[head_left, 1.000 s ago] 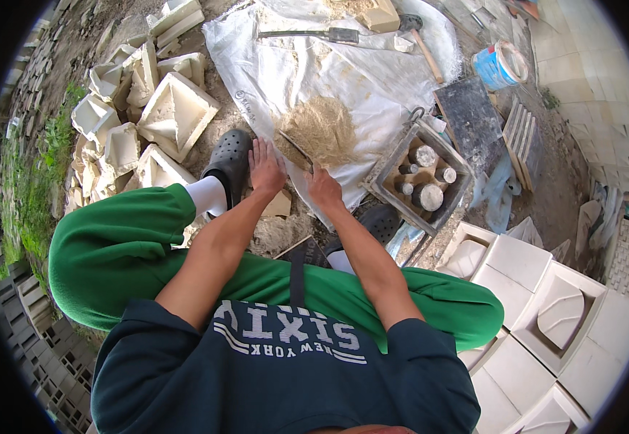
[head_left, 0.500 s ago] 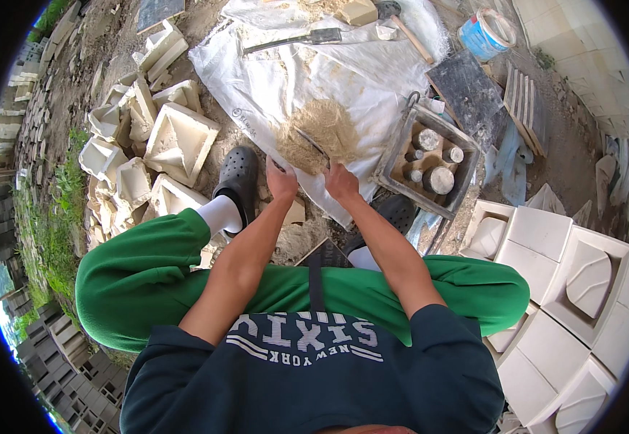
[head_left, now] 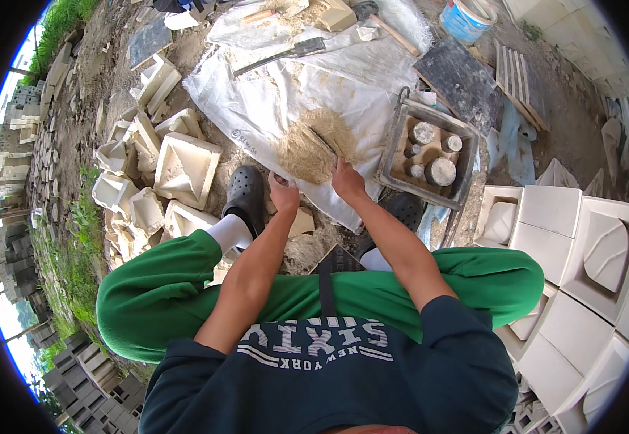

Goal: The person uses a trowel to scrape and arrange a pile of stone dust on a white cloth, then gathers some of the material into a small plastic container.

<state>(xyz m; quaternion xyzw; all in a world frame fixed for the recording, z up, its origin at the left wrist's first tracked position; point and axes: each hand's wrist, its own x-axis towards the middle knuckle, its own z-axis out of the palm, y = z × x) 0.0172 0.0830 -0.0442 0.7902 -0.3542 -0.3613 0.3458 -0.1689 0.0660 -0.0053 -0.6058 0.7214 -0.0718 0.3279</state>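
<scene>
My right hand point(head_left: 347, 182) is closed round the near end of a narrow, dark-bladed tool point(head_left: 320, 140), whose blade lies over a heap of tan sand point(head_left: 307, 160). Its exact kind is hard to tell. The sand rests on a white woven sheet point(head_left: 238, 101). By the sheet's near left edge, my left hand point(head_left: 283, 194) has its fingers curled in. Something dark shows at those fingertips, too small to name. Right of my right hand stands a grey box-shaped mould point(head_left: 461, 186) with several round, pale-topped posts inside.
Off-white cast pieces point(head_left: 188, 170) are piled left of my dark clogs point(head_left: 244, 197). Pale square blocks point(head_left: 564, 318) stand at the lower right. Across the sheet lie a long dark tool point(head_left: 278, 56) and a wooden handle point(head_left: 394, 35). A blue-and-white bucket point(head_left: 466, 22) and dark board point(head_left: 458, 76) are beyond the mould.
The whole view has shifted slightly. My right hand and the bladed tool stay at the sand, with the blade now lying at a slightly different angle. My left hand stays curled near the sheet's edge.
</scene>
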